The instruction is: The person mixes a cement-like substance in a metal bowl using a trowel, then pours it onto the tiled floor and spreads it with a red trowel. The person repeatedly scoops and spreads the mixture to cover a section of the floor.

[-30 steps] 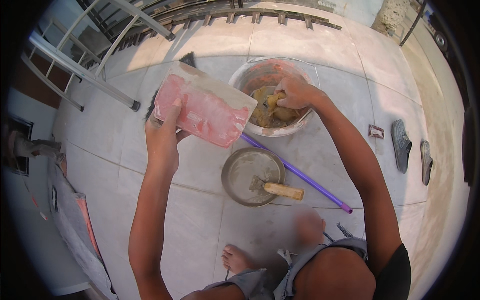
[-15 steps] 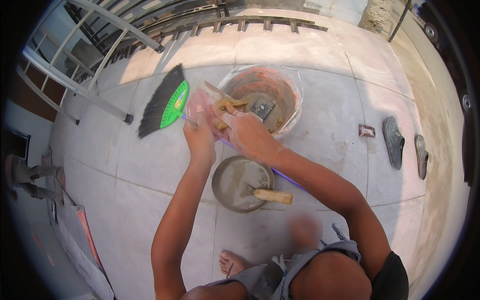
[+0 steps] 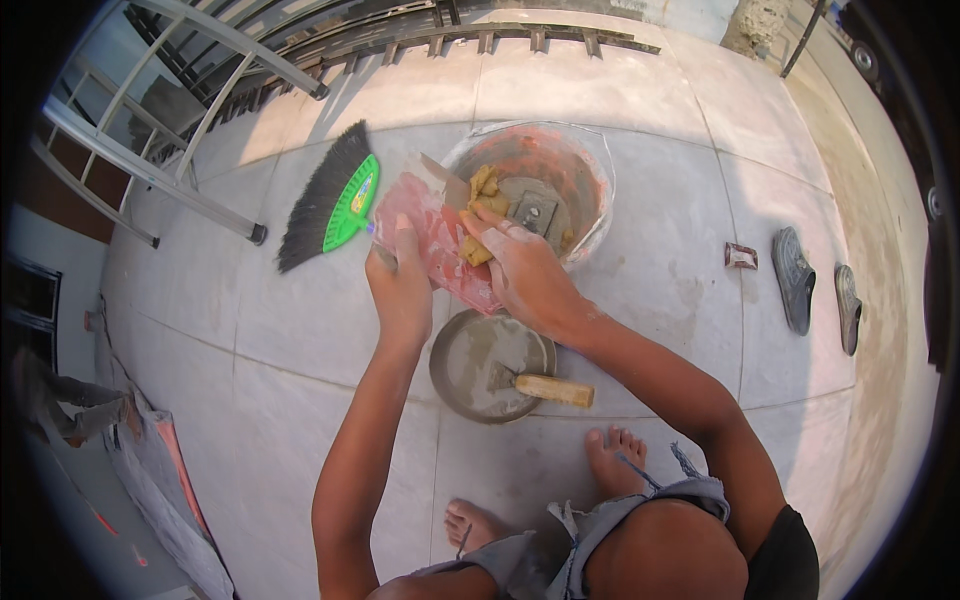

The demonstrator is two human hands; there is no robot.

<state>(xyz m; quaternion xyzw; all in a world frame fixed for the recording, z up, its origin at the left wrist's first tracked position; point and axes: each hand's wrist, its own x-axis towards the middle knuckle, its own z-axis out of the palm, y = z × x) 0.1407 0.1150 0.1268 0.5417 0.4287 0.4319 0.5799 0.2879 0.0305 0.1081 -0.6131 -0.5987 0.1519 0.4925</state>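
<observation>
My left hand [image 3: 402, 295] grips a flat, reddish-pink plate [image 3: 424, 225] smeared with whitish residue, its thumb lying on the face. My right hand [image 3: 530, 275] is closed on a crumpled yellow sponge [image 3: 475, 252], pressed to the plate's right side. Behind both hands stands a bucket [image 3: 598, 200] with a reddish, caked inner wall. In it lie murky grey contents and a dark rectangular object [image 3: 535, 211]. Below my hands, a round shallow pan [image 3: 460, 372] contains grey wet material and a tool with a wooden handle [image 3: 555, 390], its working end partly sunk.
A broom with a green head [image 3: 352, 205] and black bristles lies to the left. A metal ladder-like frame [image 3: 190, 190] stands at the upper left. Dark slip-on shoes [image 3: 793, 282] and a small packet [image 3: 740, 256] lie at the right. My bare feet [image 3: 615, 460] are near the pan.
Both hands and the plate have shifted slightly right and down, and more of the plate's red face shows. The sponge remains in my right hand against it.
</observation>
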